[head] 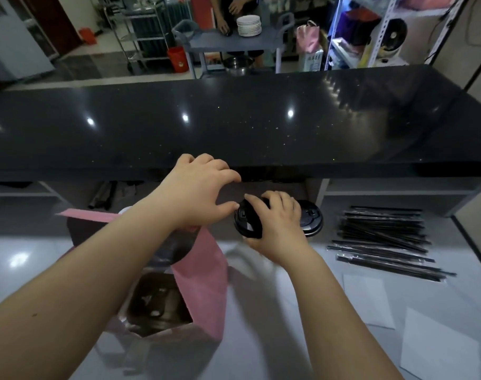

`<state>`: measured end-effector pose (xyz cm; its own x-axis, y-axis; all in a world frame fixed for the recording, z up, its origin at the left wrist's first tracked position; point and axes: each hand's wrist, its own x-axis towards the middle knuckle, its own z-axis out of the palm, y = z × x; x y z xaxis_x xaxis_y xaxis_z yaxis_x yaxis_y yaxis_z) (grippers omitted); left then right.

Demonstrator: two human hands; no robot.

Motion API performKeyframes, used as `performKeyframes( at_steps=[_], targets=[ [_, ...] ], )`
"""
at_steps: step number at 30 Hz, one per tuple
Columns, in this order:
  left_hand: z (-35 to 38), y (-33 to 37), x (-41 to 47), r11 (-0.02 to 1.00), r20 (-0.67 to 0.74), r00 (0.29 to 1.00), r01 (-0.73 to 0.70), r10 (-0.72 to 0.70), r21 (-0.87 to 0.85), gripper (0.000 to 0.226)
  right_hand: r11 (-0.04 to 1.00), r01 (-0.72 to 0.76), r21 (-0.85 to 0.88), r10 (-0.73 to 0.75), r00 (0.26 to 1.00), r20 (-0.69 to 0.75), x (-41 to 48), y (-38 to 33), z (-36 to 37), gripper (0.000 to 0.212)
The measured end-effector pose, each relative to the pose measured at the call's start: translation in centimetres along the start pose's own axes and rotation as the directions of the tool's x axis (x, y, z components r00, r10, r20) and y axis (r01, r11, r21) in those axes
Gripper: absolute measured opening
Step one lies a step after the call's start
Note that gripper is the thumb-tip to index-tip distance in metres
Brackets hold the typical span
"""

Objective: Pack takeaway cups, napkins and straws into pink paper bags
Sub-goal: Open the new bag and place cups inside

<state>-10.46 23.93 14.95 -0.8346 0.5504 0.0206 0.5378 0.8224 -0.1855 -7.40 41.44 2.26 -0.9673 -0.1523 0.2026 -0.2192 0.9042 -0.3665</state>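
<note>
A black-lidded takeaway cup (247,222) is gripped by the right hand (279,226), with the fingers curled over the lid. It is held tilted and clear of the white table (288,338), just right of the pink paper bag (203,283), a tilt that looks meant to aim it at the bag's mouth. The left hand (198,187) is held above the bag's far edge, fingers loosely spread and nothing grasped, thumb almost at the lid, seemingly to receive or steady the cup. The bag is stood upright and open so that loading can be done from above; dark shapes are seen inside but cannot be made out. A second lidded cup (312,219) is parked just behind the right hand, and wrapped black straws (384,237) and white napkins (368,300) are laid out to the right, within easy reach.
</note>
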Motion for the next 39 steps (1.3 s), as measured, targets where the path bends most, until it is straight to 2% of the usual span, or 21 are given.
performKeyframes(
  at_steps=[4,6,10,15,21,24,27,31,33,36,39],
  targets=[
    [-2.0,-0.5,-0.7,0.999,-0.025,1.0,0.018,-0.019,-0.033,0.056,0.984,0.067,0.168,-0.06,0.997,-0.042,-1.1,-1.3,-3.5,0.091],
    [-2.8,-0.8,-1.4,0.999,-0.055,0.998,0.013,-0.016,-0.052,0.055,0.98,0.072,0.186,-0.061,0.996,-0.066,-1.5,-2.2,-5.0,0.092],
    [-3.5,-1.5,-3.5,0.995,-0.098,0.995,0.017,-0.027,-0.098,0.052,0.986,0.048,0.16,-0.031,0.994,-0.108,-2.3,-4.1,-6.9,0.088],
    [-3.1,-3.0,-6.5,0.988,-0.116,0.992,0.039,-0.057,-0.148,0.055,0.999,0.027,0.018,-0.024,0.988,-0.154,-2.4,-6.8,-8.2,0.084],
    [-3.0,-5.8,-10.6,0.971,-0.18,0.983,-0.002,-0.042,-0.238,0.053,0.994,0.066,-0.086,-0.091,0.941,-0.325,-3.0,-11.6,-9.6,0.079],
    [-2.6,-7.9,-13.0,0.949,-0.189,0.981,-0.024,-0.038,-0.313,0.048,0.992,0.09,-0.084,-0.116,0.912,-0.393,-3.3,-14.5,-10.1,0.079],
    [-1.4,-10.2,-15.2,0.904,-0.215,0.975,-0.044,-0.054,-0.425,0.037,0.991,0.13,0.034,-0.103,0.894,-0.437,-3.8,-17.4,-10.2,0.082],
    [1.2,-12.5,-17.8,0.873,-0.177,0.982,-0.034,-0.06,-0.486,0.029,0.91,0.194,0.366,-0.059,0.936,-0.348,-5.3,-21.2,-9.0,0.077],
    [2.6,-13.5,-18.7,0.887,-0.175,0.983,-0.032,-0.056,-0.461,0.03,0.873,0.174,0.456,-0.051,0.962,-0.269,-6.0,-22.7,-7.8,0.076],
    [4.0,-14.7,-19.8,0.887,-0.194,0.98,-0.045,-0.051,-0.46,0.034,0.883,0.122,0.454,-0.056,0.986,-0.156,-6.5,-24.0,-5.7,0.076],
    [4.9,-15.2,-21.0,0.868,-0.127,0.989,-0.002,-0.071,-0.497,0.059,0.933,0.075,0.351,-0.058,0.997,-0.06,-6.8,-24.9,-4.3,0.073]
  ],
)
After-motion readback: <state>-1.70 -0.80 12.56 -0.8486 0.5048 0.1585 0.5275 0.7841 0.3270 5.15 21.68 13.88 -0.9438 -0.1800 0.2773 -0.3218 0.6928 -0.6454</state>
